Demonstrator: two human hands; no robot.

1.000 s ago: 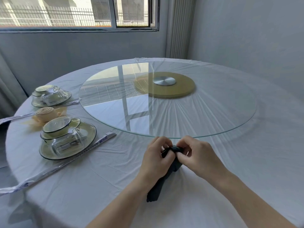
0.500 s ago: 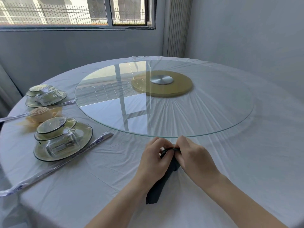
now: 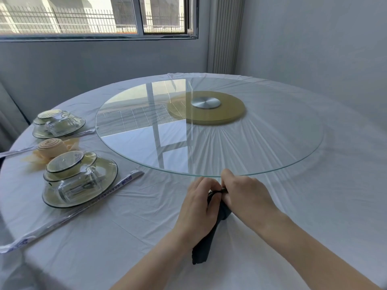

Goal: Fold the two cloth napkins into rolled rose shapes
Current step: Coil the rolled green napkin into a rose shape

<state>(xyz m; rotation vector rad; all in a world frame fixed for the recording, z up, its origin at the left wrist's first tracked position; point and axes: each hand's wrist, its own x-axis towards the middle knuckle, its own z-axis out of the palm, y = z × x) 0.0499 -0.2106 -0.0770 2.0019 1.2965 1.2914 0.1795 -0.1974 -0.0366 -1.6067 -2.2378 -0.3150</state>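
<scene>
1. You are gripping the upper end of the dark napkin [image 3: 204, 245] with both hands. Your left hand [image 3: 201, 204] is curling its fingers round it from the left, and your right hand [image 3: 247, 195] is pinching it from the right.
2. Your fingers are hiding the top of the napkin, so I cannot tell how far it is rolled.
3. The napkin is resting on the white-clothed table [image 3: 125, 227], just in front of the near rim of the glass turntable [image 3: 261, 147]. Its loose tail is trailing back toward you between your forearms.
4. The beige rolled napkin [image 3: 51, 144] is sitting at the left, well apart from your hands, between the near place setting [image 3: 79, 181] and the far place setting [image 3: 58, 124].
5. A wrapped chopstick sleeve [image 3: 117, 188] is lying just beside the near setting.
</scene>
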